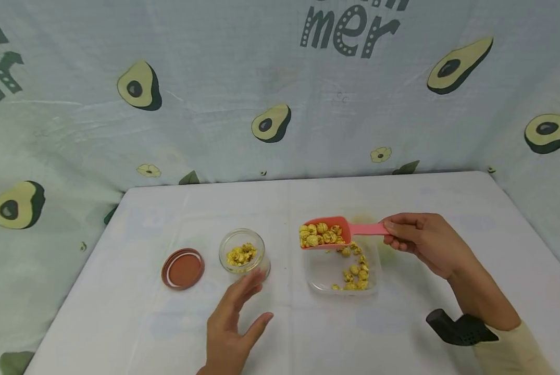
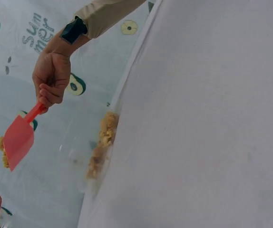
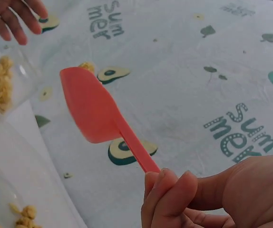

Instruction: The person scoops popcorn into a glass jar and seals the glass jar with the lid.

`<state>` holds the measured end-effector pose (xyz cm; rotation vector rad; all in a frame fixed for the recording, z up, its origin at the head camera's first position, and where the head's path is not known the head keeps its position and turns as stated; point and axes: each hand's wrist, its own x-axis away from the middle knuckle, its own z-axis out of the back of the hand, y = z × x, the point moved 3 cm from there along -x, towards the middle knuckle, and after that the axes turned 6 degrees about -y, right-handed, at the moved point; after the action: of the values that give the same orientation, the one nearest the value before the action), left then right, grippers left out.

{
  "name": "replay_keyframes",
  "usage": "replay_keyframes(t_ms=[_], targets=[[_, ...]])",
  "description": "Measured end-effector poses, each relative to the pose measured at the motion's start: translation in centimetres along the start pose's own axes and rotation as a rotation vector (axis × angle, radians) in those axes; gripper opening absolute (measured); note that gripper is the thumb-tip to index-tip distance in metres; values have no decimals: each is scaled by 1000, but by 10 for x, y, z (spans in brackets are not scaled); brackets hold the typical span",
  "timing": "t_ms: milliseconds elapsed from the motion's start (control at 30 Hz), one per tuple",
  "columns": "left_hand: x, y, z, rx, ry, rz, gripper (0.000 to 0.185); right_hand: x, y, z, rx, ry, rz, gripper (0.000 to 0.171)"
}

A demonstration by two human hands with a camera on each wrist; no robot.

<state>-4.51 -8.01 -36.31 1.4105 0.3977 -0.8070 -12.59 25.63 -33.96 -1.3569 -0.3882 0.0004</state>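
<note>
Two bare hands at a white-covered table point(image 1: 303, 336). The right hand point(image 1: 418, 239) pinches the slim handle of a coral-pink plastic scoop with a broad, straight-sided bowl point(image 1: 349, 230), thumb and fingers clamped on the handle's end. The scoop is raised clear of the table, its bowl loaded with round golden-yellow popcorn pieces point(image 1: 322, 237); the right-wrist view shows chiefly the bowl's smooth underside, with some popcorn beyond its edge.

Below the scoop in the head view stands a clear, rectangular plastic container with rounded corners point(image 1: 324, 271). Loose popcorn point(image 1: 355, 280) lies mainly along its right side, leaving part of the floor bare.

The left hand point(image 1: 233, 330) holds nothing; its fingers are extended, the thumb spread apart from them. The fingertips overlap the near side of a round, clear glass jar point(image 1: 222, 251) in the head view; whether they touch it cannot be told. The jar stands upright and uncovered, partly filled with popcorn. To its left, apart from it, a round reddish-brown lid with a white ring point(image 1: 184, 269) lies flat on the table.

A black device point(image 1: 460, 330) sits at the right wrist, beside a cream sleeve point(image 1: 511, 354). Behind hangs a pale grey-green cloth point(image 1: 204, 67) printed with avocados, flowers and lettering.
</note>
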Motion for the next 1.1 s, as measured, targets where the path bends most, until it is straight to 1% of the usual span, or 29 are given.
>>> replay_keyframes(t_ms=[67,100,133,167,233,300,367,433,500,600,700,767,800,867,967,1100], targets=[[0,0,11,0,61,-88,58,-3,-4,-5,-14,-8,9,47],[0,-1,17,-12,93,-117,56,-4,-7,-8,-24,-12,14,46],[0,-3,22,-37,124,-131,56,-5,-9,-10,-30,-18,20,46],[0,-5,28,-69,154,-129,56,-7,-11,-13,-35,-23,24,45],[1,-12,38,-122,203,-91,58,-10,-15,-18,-51,-34,29,44],[4,-22,47,-178,222,-1,63,-14,-19,-24,-64,-41,28,43],[9,-34,53,-215,224,110,72,-18,-22,-29,-75,-47,24,43],[15,-48,57,-217,217,223,83,-22,-25,-34,-83,-51,20,42],[20,-59,58,-211,202,320,90,-26,-28,-38,-90,-56,15,41],[24,-70,57,-179,167,446,90,-31,-30,-43,-90,-69,12,40],[26,-76,53,-153,140,524,87,-37,-30,-47,-79,-90,13,40],[25,-79,52,-143,145,545,84,-41,-29,-50,-79,-106,13,39],[25,-80,52,-138,150,544,82,-44,-29,-51,-80,-113,11,38],[24,-80,52,-137,163,516,79,-47,-30,-55,-81,-125,8,36],[24,-80,53,-145,170,492,79,-50,-32,-59,-78,-140,11,34],[21,-80,53,-158,166,486,80,-52,-38,-62,-60,-141,14,34]])
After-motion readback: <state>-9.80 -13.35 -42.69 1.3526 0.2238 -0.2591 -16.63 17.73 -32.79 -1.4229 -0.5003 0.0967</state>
